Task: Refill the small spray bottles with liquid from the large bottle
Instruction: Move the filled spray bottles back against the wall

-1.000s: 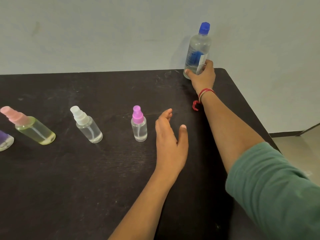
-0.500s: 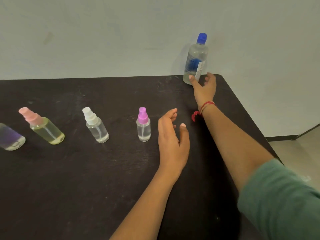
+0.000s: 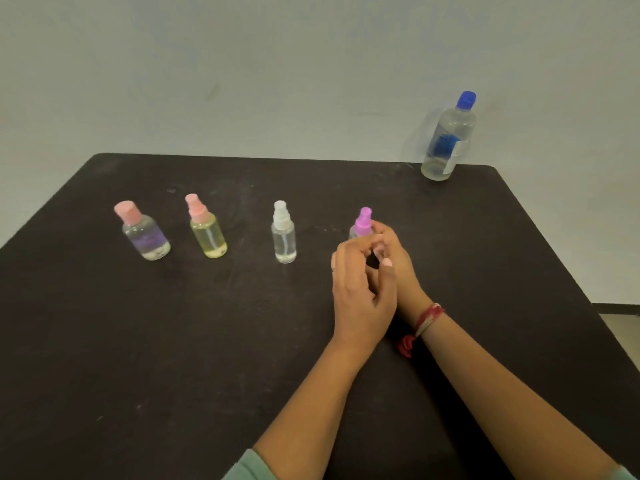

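Observation:
The large clear bottle (image 3: 448,140) with a blue cap and blue label stands alone at the table's back right corner, touched by neither hand. Both my hands meet at the small purple-capped spray bottle (image 3: 362,223) near the table's middle. My left hand (image 3: 360,292) curls round its body, which is mostly hidden. My right hand (image 3: 394,261), with a red thread at the wrist, has its fingers curled at the bottle's neck just below the cap. A white-capped spray bottle (image 3: 284,233) stands to the left.
Further left on the black table (image 3: 173,341) stand a pink-capped spray bottle with yellow liquid (image 3: 207,233) and a pink-capped bottle with a purple label (image 3: 145,237). A pale wall runs behind the table. The table's right edge drops to the floor.
My right hand let go of the large bottle and came back to the purple-capped bottle. My left hand moved forward and closed round that bottle. The view shifted left.

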The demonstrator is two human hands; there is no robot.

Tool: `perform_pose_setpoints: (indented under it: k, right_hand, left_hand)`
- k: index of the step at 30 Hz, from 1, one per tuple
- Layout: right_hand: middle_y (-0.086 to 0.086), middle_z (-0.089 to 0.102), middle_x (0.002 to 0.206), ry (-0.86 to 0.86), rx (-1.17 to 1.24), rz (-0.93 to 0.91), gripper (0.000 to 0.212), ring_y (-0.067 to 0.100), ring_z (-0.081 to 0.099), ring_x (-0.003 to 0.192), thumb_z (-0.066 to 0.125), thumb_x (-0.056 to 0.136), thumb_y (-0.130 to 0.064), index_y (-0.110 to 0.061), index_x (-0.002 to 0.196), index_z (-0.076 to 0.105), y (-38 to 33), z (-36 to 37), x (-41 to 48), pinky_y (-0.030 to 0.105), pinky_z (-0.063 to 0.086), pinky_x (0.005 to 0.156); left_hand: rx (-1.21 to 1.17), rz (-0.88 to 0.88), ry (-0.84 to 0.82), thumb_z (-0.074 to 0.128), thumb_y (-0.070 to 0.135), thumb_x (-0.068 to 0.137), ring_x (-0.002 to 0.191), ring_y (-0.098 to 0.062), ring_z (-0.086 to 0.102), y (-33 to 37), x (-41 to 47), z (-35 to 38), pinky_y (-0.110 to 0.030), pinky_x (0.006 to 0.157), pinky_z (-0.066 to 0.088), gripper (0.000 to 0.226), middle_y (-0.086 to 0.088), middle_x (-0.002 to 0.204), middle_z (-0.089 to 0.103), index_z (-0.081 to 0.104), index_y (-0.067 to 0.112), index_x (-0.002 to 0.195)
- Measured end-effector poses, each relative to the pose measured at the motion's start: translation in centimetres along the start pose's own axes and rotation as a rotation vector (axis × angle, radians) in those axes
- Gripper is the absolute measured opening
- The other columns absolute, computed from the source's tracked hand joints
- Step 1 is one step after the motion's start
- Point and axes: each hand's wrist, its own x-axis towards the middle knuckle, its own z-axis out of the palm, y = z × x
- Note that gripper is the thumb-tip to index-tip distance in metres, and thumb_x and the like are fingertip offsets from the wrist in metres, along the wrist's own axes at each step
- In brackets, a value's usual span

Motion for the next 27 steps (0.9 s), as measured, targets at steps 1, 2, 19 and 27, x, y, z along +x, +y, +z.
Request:
perform_pose_setpoints:
  k: [1,2,19,27]
  right_hand:
    - [-0.010,0.059,0.101,-0.020,-0.076,-0.040,0.020,-0.001,0.062,0.086,0.058,0.093,-0.019,-0.030,0.109,0.055,-0.2,0.6,-0.2,0.017,0.049,0.074]
    - [-0.008,0.061,0.097,-0.021,-0.149,-0.069,0.026,0.005,0.062,0.087,0.064,0.087,-0.018,-0.027,0.110,0.055,-0.1,1.0,-0.3,0.024,0.050,0.077]
    - [0.006,0.068,0.094,0.035,-0.211,-0.182,0.037,0.016,0.069,0.080,0.081,0.073,-0.015,-0.020,0.092,0.050,0.1,7.1,-2.6,0.025,0.057,0.071]
    - [-0.008,0.068,0.094,0.156,-0.149,-0.201,0.038,0.004,0.066,0.085,0.082,0.072,-0.017,-0.033,0.094,0.056,0.2,6.9,-2.9,0.024,0.056,0.077]
  left_hand:
    - [0.009,0.007,-0.008,0.053,0.015,0.087,0.084,-0.002,0.047,-0.2,-0.1,-1.0,-0.043,0.077,0.049,0.024,0.026,0.096,0.042,0.051,0.020,0.111]
    - [0.021,0.016,-0.016,0.052,0.015,0.087,0.086,-0.002,0.048,-0.5,-0.2,-1.9,-0.042,0.078,0.049,0.024,0.028,0.097,0.042,0.051,0.020,0.111]
    - [0.092,-0.361,0.010,0.070,0.018,0.084,0.083,-0.006,0.055,-2.8,-0.1,-8.2,-0.014,0.072,0.046,0.042,0.014,0.105,0.047,0.049,0.029,0.118]
    - [0.143,-0.326,0.084,0.072,0.024,0.082,0.104,-0.007,0.051,-3.5,0.5,-9.1,-0.030,0.086,0.049,0.049,0.020,0.113,0.045,0.045,0.032,0.122]
